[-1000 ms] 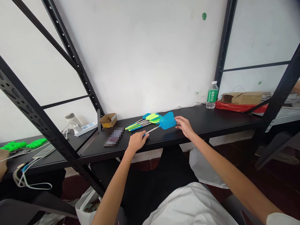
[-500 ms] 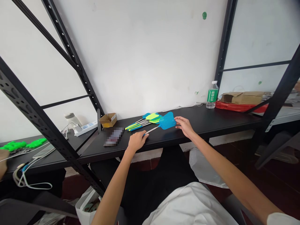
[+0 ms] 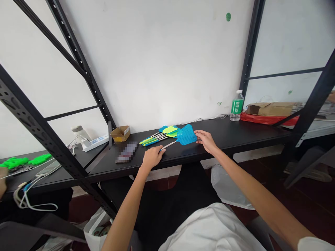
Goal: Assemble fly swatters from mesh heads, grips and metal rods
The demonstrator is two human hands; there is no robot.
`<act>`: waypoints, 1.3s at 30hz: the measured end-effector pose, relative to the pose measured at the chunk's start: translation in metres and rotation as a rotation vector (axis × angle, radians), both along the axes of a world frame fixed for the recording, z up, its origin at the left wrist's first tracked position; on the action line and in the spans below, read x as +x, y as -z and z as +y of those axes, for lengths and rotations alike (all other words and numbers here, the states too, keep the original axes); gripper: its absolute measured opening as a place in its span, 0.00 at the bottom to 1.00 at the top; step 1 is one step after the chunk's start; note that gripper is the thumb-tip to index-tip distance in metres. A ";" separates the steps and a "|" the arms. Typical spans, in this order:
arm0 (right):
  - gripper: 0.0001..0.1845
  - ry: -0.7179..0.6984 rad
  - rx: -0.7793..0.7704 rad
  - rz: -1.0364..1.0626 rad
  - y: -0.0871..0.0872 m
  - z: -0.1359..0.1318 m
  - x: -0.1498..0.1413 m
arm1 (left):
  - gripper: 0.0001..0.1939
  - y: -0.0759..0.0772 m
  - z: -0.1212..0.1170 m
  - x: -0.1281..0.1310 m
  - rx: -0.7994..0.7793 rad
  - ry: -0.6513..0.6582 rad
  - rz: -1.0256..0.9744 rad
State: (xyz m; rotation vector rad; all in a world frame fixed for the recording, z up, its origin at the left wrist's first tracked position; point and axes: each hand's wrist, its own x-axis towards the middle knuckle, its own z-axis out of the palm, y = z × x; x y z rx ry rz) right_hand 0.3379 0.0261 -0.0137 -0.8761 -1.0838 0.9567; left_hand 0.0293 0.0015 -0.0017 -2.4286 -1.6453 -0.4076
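A blue fly swatter point(image 3: 186, 135) with a thin metal shaft is held between my two hands, above the front part of the black table. My left hand point(image 3: 152, 156) is closed round its handle end, most of which the fingers hide. At the other end, my right hand point(image 3: 206, 140) pinches the outer edge of the blue mesh head. Just behind it lies a pile of yellow-green and blue fly swatters point(image 3: 154, 140), their heads overlapping and their handles pointing left.
Left of the pile are a blurred-out flat item point(image 3: 127, 152) and a small open cardboard box point(image 3: 120, 133). A water bottle point(image 3: 236, 106) stands at the back right. Black metal shelf posts point(image 3: 78, 59) frame both sides. Another person's hand point(image 3: 2, 181) shows at the left edge.
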 end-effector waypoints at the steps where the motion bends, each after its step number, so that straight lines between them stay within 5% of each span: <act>1: 0.11 0.000 -0.002 -0.002 0.000 0.000 0.000 | 0.19 0.000 0.000 0.000 -0.001 -0.002 0.000; 39: 0.12 0.028 -0.025 -0.192 0.000 -0.002 0.000 | 0.17 -0.002 -0.001 0.000 0.002 0.014 -0.009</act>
